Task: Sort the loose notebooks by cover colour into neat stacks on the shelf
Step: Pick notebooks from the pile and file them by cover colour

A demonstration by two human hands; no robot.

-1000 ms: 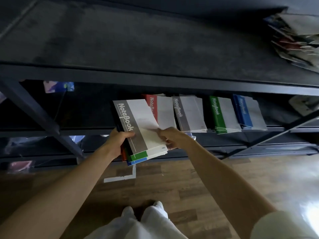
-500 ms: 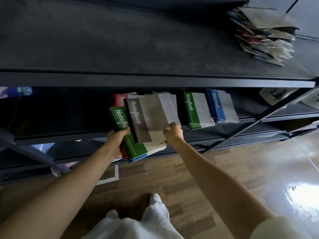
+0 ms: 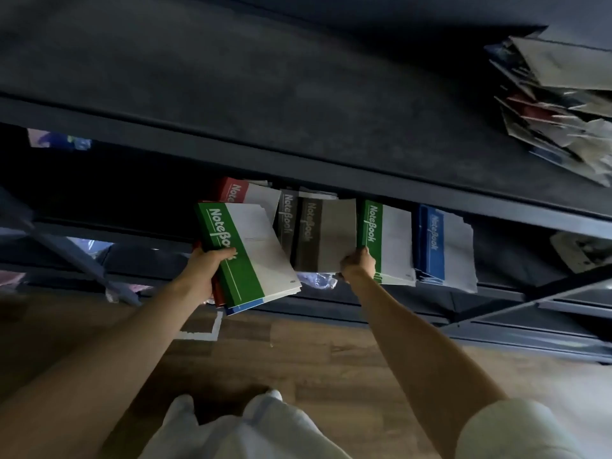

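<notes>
Big dark shelf (image 3: pixel 298 167) fills the upper frame, and on its lower board, centre frame, the sorting is well under way. Four stacks stand side by side: blue stack (image 3: pixel 443 246) furthest right, green stack (image 3: pixel 390 240) next, grey stack (image 3: pixel 286 220) at centre, red stack (image 3: pixel 238 190) peeking out behind on the left. At upper right a loose heap (image 3: pixel 563 104) of papers or notebooks sprawls on the top board, too jumbled to tell which. Left of centre, the left hand (image 3: pixel 205 263) clasps a bundle (image 3: pixel 251 253), green cover on top, red and blue edges showing beneath, so by my reckoning several are left to place. At centre, the right hand (image 3: pixel 359 263) pinches the lower corner of a grey notebook (image 3: pixel 326 236), right over the grey stack. Whether it has landed, I cannot tell.
</notes>
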